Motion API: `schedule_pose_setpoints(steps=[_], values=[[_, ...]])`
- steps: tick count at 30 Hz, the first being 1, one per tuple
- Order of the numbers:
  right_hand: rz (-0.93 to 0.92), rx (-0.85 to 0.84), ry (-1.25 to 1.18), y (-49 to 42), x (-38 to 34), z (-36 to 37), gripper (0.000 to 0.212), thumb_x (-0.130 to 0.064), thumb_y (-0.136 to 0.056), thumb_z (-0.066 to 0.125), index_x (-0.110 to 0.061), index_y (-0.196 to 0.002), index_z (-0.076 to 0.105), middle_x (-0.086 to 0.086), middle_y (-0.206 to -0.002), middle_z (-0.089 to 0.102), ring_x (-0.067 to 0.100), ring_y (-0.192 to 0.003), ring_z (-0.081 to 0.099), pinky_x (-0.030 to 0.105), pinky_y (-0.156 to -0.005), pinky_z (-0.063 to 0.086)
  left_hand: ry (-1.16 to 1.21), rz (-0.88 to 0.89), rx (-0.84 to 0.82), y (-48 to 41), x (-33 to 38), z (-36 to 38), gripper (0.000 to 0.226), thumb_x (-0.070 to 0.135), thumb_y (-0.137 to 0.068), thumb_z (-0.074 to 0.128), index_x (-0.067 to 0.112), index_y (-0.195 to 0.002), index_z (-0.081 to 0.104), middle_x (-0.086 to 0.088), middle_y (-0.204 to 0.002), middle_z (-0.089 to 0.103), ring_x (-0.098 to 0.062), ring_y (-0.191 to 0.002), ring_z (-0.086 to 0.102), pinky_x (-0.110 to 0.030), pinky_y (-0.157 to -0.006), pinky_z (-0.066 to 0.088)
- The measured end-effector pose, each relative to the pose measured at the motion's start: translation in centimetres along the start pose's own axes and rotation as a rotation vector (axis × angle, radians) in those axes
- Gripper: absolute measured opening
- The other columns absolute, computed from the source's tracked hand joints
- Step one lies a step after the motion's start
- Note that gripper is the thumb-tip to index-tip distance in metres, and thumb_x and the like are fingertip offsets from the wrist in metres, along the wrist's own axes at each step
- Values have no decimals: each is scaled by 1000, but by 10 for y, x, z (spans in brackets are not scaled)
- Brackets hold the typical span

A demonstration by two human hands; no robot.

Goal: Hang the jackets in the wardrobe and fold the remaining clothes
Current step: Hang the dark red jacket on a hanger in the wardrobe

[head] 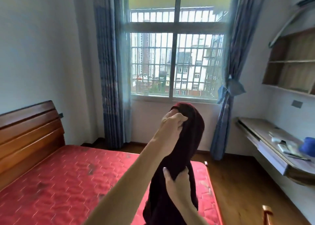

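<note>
Cloth: the dark maroon cloth [184, 148] ran off the bottom edge; its kind could not be told.
Left hand: the left hand [172, 124] gripped the top fold, fingertips buried in it.
Right hand: the right hand [177, 178] held the cloth lower down, fingers hidden behind it.
Mattress: the mattress [68, 182] was cut by the left and bottom edges, its near right corner covered by cloth and arms.
Desk: the desk [265, 139] was cut at the right; the small things on it were blurred, and the blue object [306, 145] at its right end was unidentifiable.

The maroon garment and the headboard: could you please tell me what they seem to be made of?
Maroon garment: soft matte fabric, possibly knit or fleece; it hangs in limp folds. Headboard: wood, glossy reddish-brown finish; grain streaks show.
</note>
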State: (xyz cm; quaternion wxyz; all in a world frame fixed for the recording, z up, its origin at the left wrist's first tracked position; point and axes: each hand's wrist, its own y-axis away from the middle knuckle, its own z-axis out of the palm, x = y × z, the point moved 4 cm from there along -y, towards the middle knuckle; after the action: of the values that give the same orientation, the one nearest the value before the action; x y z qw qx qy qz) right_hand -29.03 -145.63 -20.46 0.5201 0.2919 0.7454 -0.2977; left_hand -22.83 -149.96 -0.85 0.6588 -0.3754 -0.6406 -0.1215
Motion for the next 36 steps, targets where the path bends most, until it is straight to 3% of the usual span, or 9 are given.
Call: schedule_pose_setpoints(steps=[3, 6, 8, 12, 19, 22, 28, 33, 36], values=[[-30, 37, 127, -24, -14, -54, 21, -21, -100, 55, -5, -113, 59, -2, -87, 65, 19, -79, 67, 28, -66, 55, -166, 49, 109, -6, 21, 4, 28, -6, -88, 45, 19, -74, 47, 11, -63, 53, -5, -73, 52, -20, -81, 41], [-86, 75, 131, -38, -19, -99, 27, -28, -103, 49, -8, -104, 66, -1, -84, 69, 20, -77, 68, 38, -70, 58, 121, -122, -44, -8, 42, 26, 40, -2, -89, 56, 35, -82, 43, 26, -86, 37, 13, -79, 47, -7, -80, 36], [-141, 83, 20, -46, -30, -119, 29, -29, -103, 50, -8, -102, 69, 0, -84, 72, 21, -77, 71, 48, -75, 60, 182, -51, -74, -3, 68, 33, 29, -16, -88, 48, 13, -91, 50, 18, -90, 47, 20, -79, 55, -4, -76, 42], [-246, 108, -117, -52, -85, -156, 30, -27, -104, 49, -10, -87, 67, 5, -77, 71, 23, -73, 69, 46, -70, 59, 227, 192, 2, 1, 115, 48, 59, -27, -83, 36, 19, -107, 63, 5, -115, 67, -14, -116, 64, -34, -97, 53], [-238, 131, -339, -67, -156, -197, 37, -34, -102, 52, -13, -74, 65, 3, -70, 67, 19, -66, 63, 30, -59, 50, -545, 339, 235, 37, 39, 41, 29, 6, -90, 64, 24, -111, 69, 11, -94, 74, 2, -89, 69, -22, -88, 55], [-251, 65, -370, -68, -167, -195, 34, -37, -102, 53, -12, -87, 71, 5, -82, 71, 21, -78, 67, 37, -72, 55, -777, 118, 151, 53, -19, 36, 10, 40, -79, 66, 30, -79, 68, 13, -74, 70, 0, -69, 65, -29, -71, 55], [-304, 57, -487, -70, -179, -211, 26, -31, -104, 48, -19, -88, 64, -6, -84, 64, 5, -76, 60, 13, -59, 48, -787, -412, 111, 115, -138, 30, 85, 104, -62, 25, 21, -58, 44, 2, -58, 55, -13, -53, 50, -32, -56, 47], [-269, 61, -584, -81, -175, -237, 23, -34, -103, 52, -15, -105, 65, -7, -90, 66, 4, -80, 62, 13, -66, 52, -410, -557, -202, 140, -172, 80, 63, 88, -76, 47, 29, -92, 63, 16, -92, 68, -4, -87, 64, -15, -70, 47], [-221, 51, -577, -87, -168, -246, 27, -38, -100, 55, -14, -101, 67, 0, -96, 68, 16, -88, 66, 29, -82, 58, -256, -368, 94, 118, -160, 103, 29, 48, -86, 71, 24, -70, 65, 21, -59, 66, 3, -62, 61, -19, -55, 50]])
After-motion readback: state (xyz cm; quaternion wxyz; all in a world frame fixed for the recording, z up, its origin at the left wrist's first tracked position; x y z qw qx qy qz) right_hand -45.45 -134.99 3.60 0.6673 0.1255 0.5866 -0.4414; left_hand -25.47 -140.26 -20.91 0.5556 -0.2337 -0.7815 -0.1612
